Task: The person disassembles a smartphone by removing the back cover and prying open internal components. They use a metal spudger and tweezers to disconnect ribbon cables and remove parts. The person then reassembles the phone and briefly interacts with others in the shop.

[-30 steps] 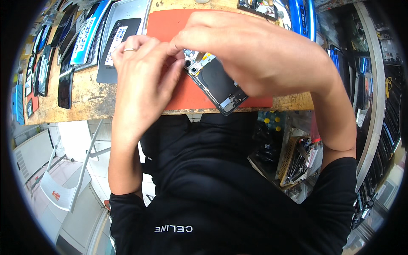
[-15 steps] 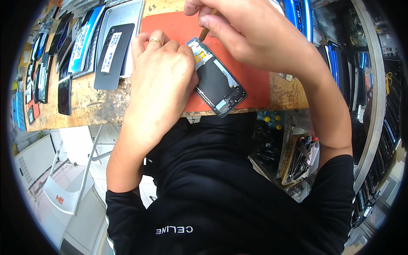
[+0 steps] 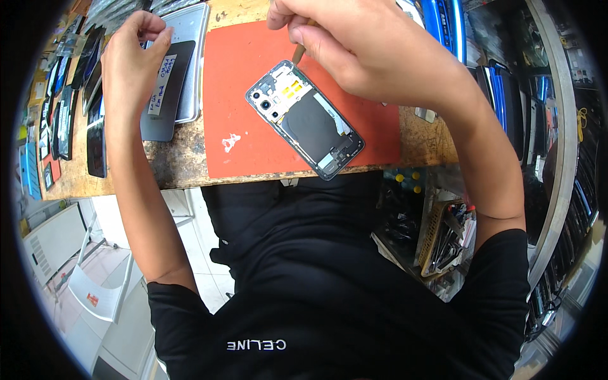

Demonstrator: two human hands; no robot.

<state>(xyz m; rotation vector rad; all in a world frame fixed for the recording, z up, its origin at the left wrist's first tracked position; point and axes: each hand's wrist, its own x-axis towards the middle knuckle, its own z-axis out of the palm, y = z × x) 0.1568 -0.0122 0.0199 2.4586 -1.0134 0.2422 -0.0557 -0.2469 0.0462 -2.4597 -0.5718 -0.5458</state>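
An opened phone (image 3: 311,127) lies askew on an orange mat (image 3: 225,71), its camera lenses, yellow flexes and dark inner panel exposed. My right hand (image 3: 354,54) is closed on a slim brown tool (image 3: 297,52), whose tip is at the phone's upper corner. My left hand (image 3: 130,66) is off the phone, curled over the left side, fingertips near each other; anything in them is too small to make out. Beneath it lie a dark back cover (image 3: 160,127) with a handwritten label and a metal tray (image 3: 192,101). Small white scraps (image 3: 231,142) sit on the mat.
Stacks of phones and panels (image 3: 61,114) line the bench's (image 3: 430,149) left side; blue-edged panels (image 3: 451,28) stand at right. Under the bench are a basket of parts (image 3: 443,237) and bottles with yellow caps. A white folding chair (image 3: 95,297) is at lower left.
My left hand has left the phone and moved up-left over the back cover. My right hand has risen from over the phone, revealing the tool, whose tip stays at the phone's corner.
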